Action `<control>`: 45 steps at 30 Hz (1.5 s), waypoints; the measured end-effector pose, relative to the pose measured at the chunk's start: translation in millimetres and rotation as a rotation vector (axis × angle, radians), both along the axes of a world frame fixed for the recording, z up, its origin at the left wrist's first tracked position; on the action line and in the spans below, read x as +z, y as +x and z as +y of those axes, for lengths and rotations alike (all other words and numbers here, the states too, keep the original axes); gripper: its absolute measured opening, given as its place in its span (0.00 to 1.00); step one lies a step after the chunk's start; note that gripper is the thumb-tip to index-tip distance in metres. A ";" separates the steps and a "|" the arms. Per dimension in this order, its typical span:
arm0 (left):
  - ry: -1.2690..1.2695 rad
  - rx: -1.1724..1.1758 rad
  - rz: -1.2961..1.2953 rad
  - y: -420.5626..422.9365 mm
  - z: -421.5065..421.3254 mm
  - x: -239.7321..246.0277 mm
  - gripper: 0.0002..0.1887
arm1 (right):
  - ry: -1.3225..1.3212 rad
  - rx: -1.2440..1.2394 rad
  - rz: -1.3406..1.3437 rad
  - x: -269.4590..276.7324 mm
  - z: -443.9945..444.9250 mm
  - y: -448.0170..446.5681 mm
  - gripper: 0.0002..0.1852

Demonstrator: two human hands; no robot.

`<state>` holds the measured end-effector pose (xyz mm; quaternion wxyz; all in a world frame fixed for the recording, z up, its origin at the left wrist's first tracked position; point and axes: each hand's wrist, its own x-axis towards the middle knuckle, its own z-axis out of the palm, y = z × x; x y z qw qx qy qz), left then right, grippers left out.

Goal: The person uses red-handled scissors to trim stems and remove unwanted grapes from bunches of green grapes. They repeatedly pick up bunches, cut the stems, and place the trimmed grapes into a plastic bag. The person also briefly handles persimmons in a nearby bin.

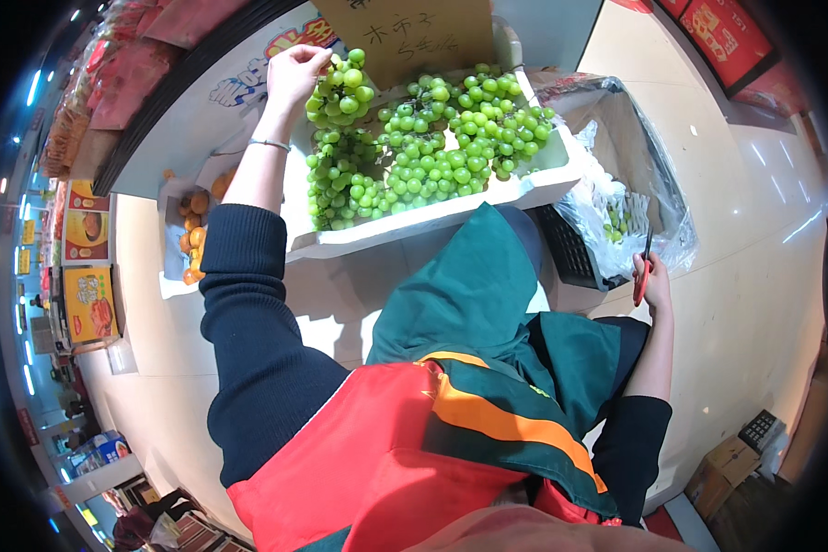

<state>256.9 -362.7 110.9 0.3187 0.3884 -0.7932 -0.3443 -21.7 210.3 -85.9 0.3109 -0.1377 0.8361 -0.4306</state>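
Note:
My left hand [297, 74] pinches the stem end of a bunch of green grapes [348, 90], raised at the left back of a white foam box [546, 183]. More green grape bunches [448, 165] lie spread in that box, in front of my knees. My right hand [655, 281] holds scissors with red handles [640, 286], their dark blades pointing away from me. The scissors are beside a black plastic crate [574, 252] lined with clear plastic film. Inside the crate are white foam netting and a few small green grapes [617, 226].
A cardboard sign [414, 41] with handwriting stands behind the grapes. To the left, a smaller white foam box [171, 286] holds orange fruit [192, 238]. Packaged goods [90, 103] line a shelf at upper left. A cardboard box [723, 469] sits on the floor at lower right.

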 end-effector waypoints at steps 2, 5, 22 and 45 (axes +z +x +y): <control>0.101 0.079 0.115 12.8 -23.1 -28.3 0.08 | -0.006 -0.007 -0.022 -0.8 -2.2 0.7 0.15; 0.096 0.217 0.173 18.2 -49.2 -66.4 0.07 | 0.090 0.014 0.017 -1.4 -3.5 0.1 0.16; 0.210 0.092 0.169 4.5 -86.3 -115.3 0.09 | 0.161 0.075 -0.034 -15.2 -9.5 -8.4 0.16; 0.270 0.015 0.101 -16.9 -80.9 -141.5 0.16 | 0.200 0.120 -0.057 -23.5 -22.8 -13.2 0.17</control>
